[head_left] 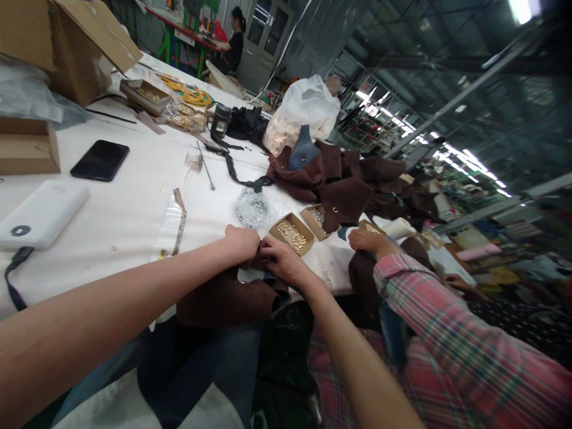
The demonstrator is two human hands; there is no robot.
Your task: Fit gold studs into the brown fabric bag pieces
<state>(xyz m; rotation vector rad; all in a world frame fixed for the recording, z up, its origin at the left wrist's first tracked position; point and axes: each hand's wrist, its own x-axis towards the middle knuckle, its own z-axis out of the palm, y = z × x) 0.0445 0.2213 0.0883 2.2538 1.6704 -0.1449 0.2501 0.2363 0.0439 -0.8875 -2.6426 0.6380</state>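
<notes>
A brown fabric piece (228, 300) hangs over the table's front edge above my lap, with a small patch of blue cloth showing by my fingers. My left hand (242, 243) is closed on its upper edge. Close beside it, my right hand (280, 260) has its fingers bent around the same brown piece. What lies between the fingertips is hidden. Just beyond my right hand is a small cardboard box of gold-coloured studs (292, 234). A clear plastic bag with silvery bits (252, 208) lies past my left hand.
At my right, a co-worker's hand (368, 239) in a plaid sleeve works close to mine. Brown pieces (348, 195) are heaped behind the boxes. A phone (100, 160), a white power bank (39, 213) and an open carton (70, 47) are on the left.
</notes>
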